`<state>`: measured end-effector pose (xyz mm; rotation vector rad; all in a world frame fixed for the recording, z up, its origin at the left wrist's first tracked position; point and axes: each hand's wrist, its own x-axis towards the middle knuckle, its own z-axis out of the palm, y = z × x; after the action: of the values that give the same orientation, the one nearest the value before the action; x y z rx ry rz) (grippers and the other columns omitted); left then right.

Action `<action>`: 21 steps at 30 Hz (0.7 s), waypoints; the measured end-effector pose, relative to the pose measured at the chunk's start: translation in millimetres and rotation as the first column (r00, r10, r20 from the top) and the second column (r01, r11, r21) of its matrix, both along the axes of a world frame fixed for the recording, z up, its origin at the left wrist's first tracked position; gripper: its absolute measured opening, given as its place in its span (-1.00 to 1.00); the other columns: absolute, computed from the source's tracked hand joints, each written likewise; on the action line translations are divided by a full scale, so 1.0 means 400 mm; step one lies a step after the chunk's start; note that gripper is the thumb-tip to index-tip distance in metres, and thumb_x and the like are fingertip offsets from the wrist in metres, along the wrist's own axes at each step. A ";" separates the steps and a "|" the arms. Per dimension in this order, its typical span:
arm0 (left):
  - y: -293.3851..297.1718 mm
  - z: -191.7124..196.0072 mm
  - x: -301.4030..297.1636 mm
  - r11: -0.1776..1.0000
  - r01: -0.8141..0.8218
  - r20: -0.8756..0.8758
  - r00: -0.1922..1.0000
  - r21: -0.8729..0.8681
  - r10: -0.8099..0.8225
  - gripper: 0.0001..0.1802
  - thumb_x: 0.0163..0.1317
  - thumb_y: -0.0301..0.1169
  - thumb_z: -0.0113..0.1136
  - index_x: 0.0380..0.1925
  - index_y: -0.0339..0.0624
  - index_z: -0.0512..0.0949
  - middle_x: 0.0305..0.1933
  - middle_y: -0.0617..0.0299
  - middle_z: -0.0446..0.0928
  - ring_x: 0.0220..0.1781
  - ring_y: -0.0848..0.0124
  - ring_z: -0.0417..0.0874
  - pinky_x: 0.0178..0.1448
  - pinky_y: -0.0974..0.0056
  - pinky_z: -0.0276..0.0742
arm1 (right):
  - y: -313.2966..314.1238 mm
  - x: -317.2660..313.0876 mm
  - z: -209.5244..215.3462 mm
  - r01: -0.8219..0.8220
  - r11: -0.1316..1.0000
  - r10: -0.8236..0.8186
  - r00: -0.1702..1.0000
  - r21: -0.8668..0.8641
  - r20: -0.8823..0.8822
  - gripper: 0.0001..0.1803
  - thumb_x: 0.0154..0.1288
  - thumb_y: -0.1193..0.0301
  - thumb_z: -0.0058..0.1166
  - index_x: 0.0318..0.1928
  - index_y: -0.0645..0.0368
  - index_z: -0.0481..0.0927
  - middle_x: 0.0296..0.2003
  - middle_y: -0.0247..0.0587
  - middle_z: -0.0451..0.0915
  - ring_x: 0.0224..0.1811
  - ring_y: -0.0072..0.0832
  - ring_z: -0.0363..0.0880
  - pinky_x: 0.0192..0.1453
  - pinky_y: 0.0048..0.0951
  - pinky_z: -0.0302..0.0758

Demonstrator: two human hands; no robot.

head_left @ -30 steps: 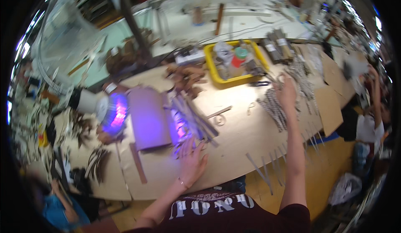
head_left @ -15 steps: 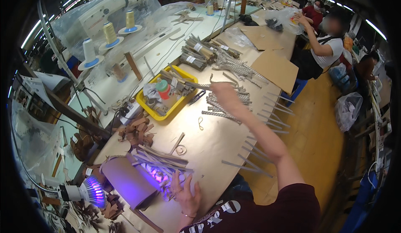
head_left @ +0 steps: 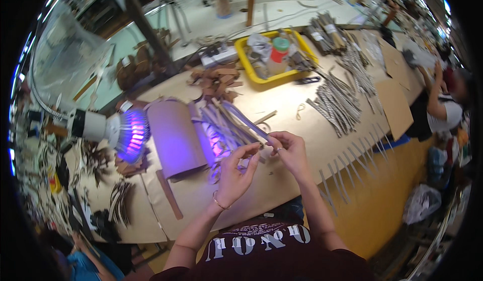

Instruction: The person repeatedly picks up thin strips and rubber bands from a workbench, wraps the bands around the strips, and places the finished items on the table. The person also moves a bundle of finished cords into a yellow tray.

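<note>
Both hands — left hand, right hand — pinch one thin flat strip

The thing pinched between the left hand and right hand is too small to tell.

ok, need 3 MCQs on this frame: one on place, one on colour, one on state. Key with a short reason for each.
1. Where does the yellow tray sit?
A. on the far side of the table, beyond the hands
B. on the floor
C. in the person's lap

2. What colour is the light from the lamp?
A. green
B. purple-pink
C. plain white

3. What are the left hand and right hand doing?
A. resting flat on the table
B. both raised together, pinching a thin strip
C. holding the tray

Key: A, the tray lies up the table past the hands; B, the lamp head glows purple-pink; B, the fingertips of both hands meet on the strip above the table.
</note>
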<state>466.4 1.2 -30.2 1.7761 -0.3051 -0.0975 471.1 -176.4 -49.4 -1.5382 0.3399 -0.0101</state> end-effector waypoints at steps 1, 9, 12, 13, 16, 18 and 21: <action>0.017 -0.002 0.001 0.999 -0.029 -0.002 1.000 0.034 0.029 -0.74 0.34 -0.48 0.18 0.01 -0.28 0.61 -0.14 0.18 0.69 -0.15 0.48 0.66 -0.02 0.35 0.57 | 0.024 0.020 -0.025 -0.026 0.999 0.025 1.000 -0.045 -0.016 -0.81 0.38 0.47 0.15 -0.12 0.38 0.65 -0.40 -0.22 0.67 -0.39 -0.64 0.60 -0.38 -0.61 0.50; 0.078 -0.085 -0.047 0.975 -0.218 -0.211 0.956 -0.040 0.205 -0.76 0.34 -0.47 0.21 -0.02 -0.28 0.60 -0.28 0.29 0.64 -0.32 0.65 0.57 -0.27 0.50 0.51 | 0.075 0.037 -0.073 0.089 0.820 -0.024 0.992 -0.566 0.121 -0.83 0.18 0.40 0.36 -0.29 0.24 0.72 -0.06 -0.22 0.53 -0.44 -0.55 0.56 -0.34 -0.53 0.50; 0.079 -0.091 -0.039 0.983 -0.179 -0.216 0.959 0.046 0.185 -0.76 0.35 -0.47 0.20 -0.02 -0.30 0.58 -0.25 0.28 0.62 -0.36 0.67 0.54 -0.31 0.52 0.48 | 0.066 0.037 -0.074 0.121 0.960 -0.083 0.984 -0.252 0.158 -0.86 0.10 0.50 0.41 -0.33 0.25 0.71 -0.04 -0.18 0.49 -0.45 -0.61 0.50 -0.34 -0.58 0.48; 0.078 -0.088 -0.031 0.984 -0.164 -0.233 0.957 0.069 0.175 -0.76 0.35 -0.47 0.20 -0.01 -0.31 0.58 -0.22 0.28 0.62 -0.35 0.66 0.54 -0.32 0.52 0.47 | 0.062 0.038 -0.074 0.124 0.974 -0.099 0.986 -0.190 0.134 -0.86 0.09 0.53 0.41 -0.33 0.26 0.71 -0.02 -0.17 0.47 -0.44 -0.62 0.49 -0.35 -0.58 0.47; 0.065 -0.076 0.004 0.984 -0.160 -0.269 0.954 -0.073 0.135 -0.73 0.36 -0.47 0.19 0.03 -0.32 0.55 -0.15 0.25 0.63 -0.31 0.65 0.53 -0.30 0.51 0.47 | 0.059 0.045 -0.070 0.131 0.983 -0.109 0.980 -0.127 0.166 -0.87 0.08 0.57 0.41 -0.33 0.25 0.71 -0.02 -0.17 0.46 -0.43 -0.68 0.47 -0.36 -0.62 0.44; 0.053 -0.068 0.024 0.956 -0.190 -0.319 0.941 -0.225 0.113 -0.70 0.38 -0.45 0.18 0.06 -0.32 0.53 -0.11 0.24 0.63 -0.28 0.64 0.54 -0.26 0.51 0.49 | 0.060 0.049 -0.060 0.160 0.975 -0.121 0.964 -0.153 0.238 -0.90 0.12 0.55 0.39 -0.34 0.22 0.72 -0.07 -0.20 0.52 -0.43 -0.71 0.45 -0.37 -0.65 0.40; 0.043 -0.056 0.047 0.886 -0.282 -0.416 0.902 -0.367 0.115 -0.66 0.41 -0.41 0.15 0.12 -0.31 0.50 -0.07 0.21 0.63 -0.23 0.61 0.56 -0.19 0.49 0.51 | 0.045 0.033 -0.029 0.075 0.994 -0.064 0.987 -0.074 0.145 -0.93 0.17 0.52 0.35 -0.34 0.21 0.71 -0.26 -0.33 0.59 -0.43 -0.74 0.42 -0.35 -0.69 0.32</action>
<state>485.4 18.5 -52.5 1.3102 0.1426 -0.2116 484.4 -158.3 -61.0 -1.5940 0.2821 -0.1896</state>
